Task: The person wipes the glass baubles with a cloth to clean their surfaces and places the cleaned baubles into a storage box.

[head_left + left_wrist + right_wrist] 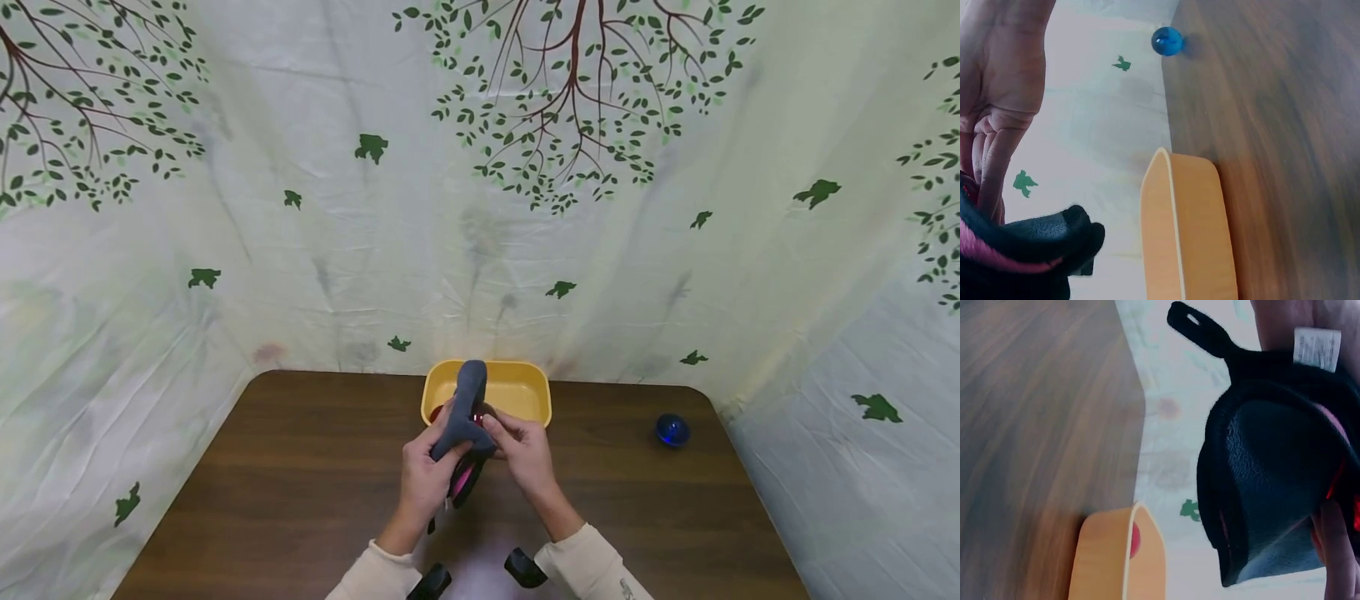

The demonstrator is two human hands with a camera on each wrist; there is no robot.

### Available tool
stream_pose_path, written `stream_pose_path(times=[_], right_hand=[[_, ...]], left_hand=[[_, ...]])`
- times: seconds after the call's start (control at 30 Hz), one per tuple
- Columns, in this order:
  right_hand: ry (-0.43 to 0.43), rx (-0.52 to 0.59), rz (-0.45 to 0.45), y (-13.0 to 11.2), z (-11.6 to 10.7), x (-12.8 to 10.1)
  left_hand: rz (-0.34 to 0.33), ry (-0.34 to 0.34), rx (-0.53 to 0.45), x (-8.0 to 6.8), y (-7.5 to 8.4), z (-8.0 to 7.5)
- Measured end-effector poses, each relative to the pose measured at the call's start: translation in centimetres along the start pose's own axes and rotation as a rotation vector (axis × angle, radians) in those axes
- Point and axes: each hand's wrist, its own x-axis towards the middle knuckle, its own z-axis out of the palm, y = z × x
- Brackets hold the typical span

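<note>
A dark grey cloth oven mitt is held up by both hands over the table, in front of the yellow tray. Its pink lining, a hanging loop and a white label show. My left hand grips the mitt's left side, thumb on top. On the right, my right hand pinches a shiny red thing against the mitt; most of it is hidden by fingers and cloth. In the left wrist view, the mitt lies below the right hand's curled fingers.
Behind the hands, the yellow tray stands at the table's back edge. A red round thing shows inside it. A blue glassy ball rests on the brown table at the right. A leaf-printed curtain hangs behind.
</note>
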Motion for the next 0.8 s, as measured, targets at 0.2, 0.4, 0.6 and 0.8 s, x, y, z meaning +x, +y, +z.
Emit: stream_pose_path(times=[0.2, 0.4, 0.6, 0.8], right_hand=[[-0.118, 0.089, -0.151, 0.53, -0.35, 0.01], [-0.138, 0.057, -0.221, 0.82, -0.29, 0.06], [0.035, 0.034, -0.065, 0.34, 0.26, -0.21], [0.020, -0.007, 0.025, -0.02, 0.08, -0.03]], left_hand=[[-0.149, 0.111, -0.018, 0.23, 0.43, -0.09], [-0.185, 0.125, -0.075, 0.24, 0.34, -0.16], [0.051, 0.010, 0.038, -0.09, 0.07, 0.11], [0.139, -0.004, 0.052, 0.01, -0.16, 0.10]])
